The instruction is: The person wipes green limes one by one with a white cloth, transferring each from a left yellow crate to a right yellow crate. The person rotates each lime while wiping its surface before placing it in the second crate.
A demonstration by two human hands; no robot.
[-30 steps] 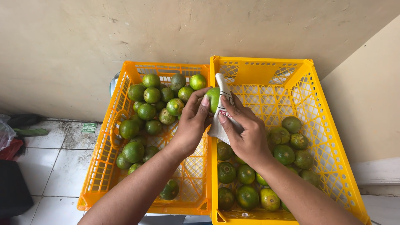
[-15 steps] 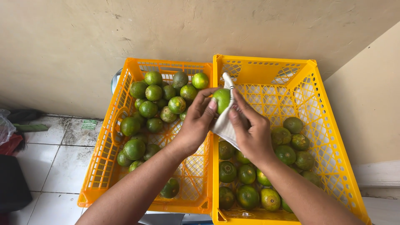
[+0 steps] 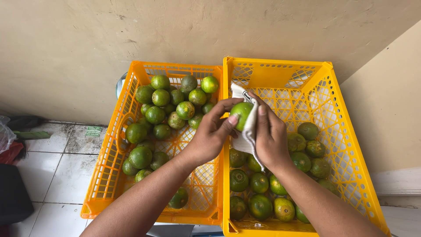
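Holding green fruit (image 3: pixel 241 114) over crate rims (image 3: pixel 226 131), hands (image 3: pixel 210 138) together.

The white cloth (image 3: pixel 248 131) is mostly covered by the right hand (image 3: pixel 271 138) — only its upper corner and lower fold show. The green citrus fruit (image 3: pixel 241 115) is half hidden by fingers and cloth. The right crate (image 3: pixel 280 72) runs off the bottom edge; its near corner is cut. Both forearms leave the frame — elbows not visible. A dark object (image 3: pixel 13 193) at left is cropped, unidentifiable.
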